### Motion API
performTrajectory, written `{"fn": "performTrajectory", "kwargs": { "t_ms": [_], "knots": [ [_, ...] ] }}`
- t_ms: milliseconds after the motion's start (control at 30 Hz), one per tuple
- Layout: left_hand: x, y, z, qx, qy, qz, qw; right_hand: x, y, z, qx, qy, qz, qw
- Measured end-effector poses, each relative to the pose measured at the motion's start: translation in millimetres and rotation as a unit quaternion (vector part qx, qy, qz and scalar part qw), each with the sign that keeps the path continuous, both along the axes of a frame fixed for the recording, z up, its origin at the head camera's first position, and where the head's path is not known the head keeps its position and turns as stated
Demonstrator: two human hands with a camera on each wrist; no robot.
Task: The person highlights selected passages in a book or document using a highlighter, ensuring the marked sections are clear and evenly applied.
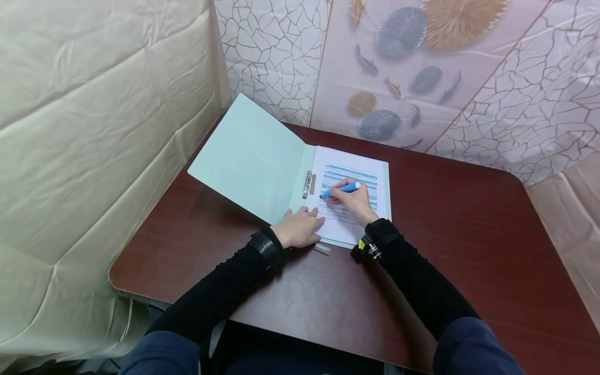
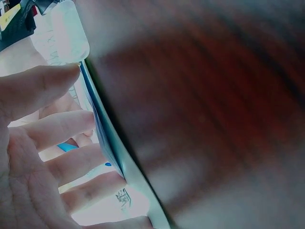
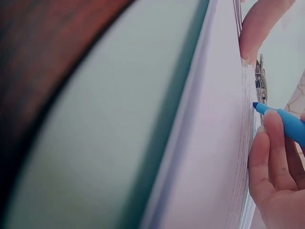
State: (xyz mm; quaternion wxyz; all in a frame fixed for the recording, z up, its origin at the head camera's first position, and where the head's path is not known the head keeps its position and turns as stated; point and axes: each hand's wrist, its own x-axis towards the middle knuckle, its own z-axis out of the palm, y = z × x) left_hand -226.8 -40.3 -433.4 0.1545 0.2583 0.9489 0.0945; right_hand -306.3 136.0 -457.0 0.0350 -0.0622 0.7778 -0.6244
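A pale green folder (image 1: 255, 156) lies open with a stack of printed sheets (image 1: 344, 156) on its right side. Several lines in the upper part of the text are marked blue. My right hand (image 1: 358, 203) pinches a blue highlighter (image 1: 349, 187), its dark blue tip (image 3: 256, 105) at the page near the start of a text line. My left hand (image 1: 300, 228) rests with spread fingers on the lower left corner of the sheets. Beside its thumb, just below the folder's front edge, lies a small grey translucent piece (image 1: 322, 249).
A metal clip (image 1: 307, 185) holds the sheets by the folder's spine. The folder's left cover tilts up from the dark red-brown table (image 1: 469, 224). Cream fabric (image 1: 94, 156) hangs at the left, and a patterned wall covering (image 1: 276, 52) stands behind the table.
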Motion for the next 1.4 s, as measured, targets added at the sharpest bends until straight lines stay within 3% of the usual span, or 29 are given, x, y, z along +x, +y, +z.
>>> {"fn": "performTrajectory", "kwargs": {
  "t_ms": [367,1400],
  "knots": [
    [0.4,1.0,-1.0,-0.006,0.008,-0.003,0.9999,3.5,-1.6,4.4,0.043,0.002,-0.010,0.999],
    [0.7,2.4,-1.7,-0.005,0.007,0.002,1.0000,4.9,1.8,4.5,0.065,0.044,-0.003,0.997]
  ]
}}
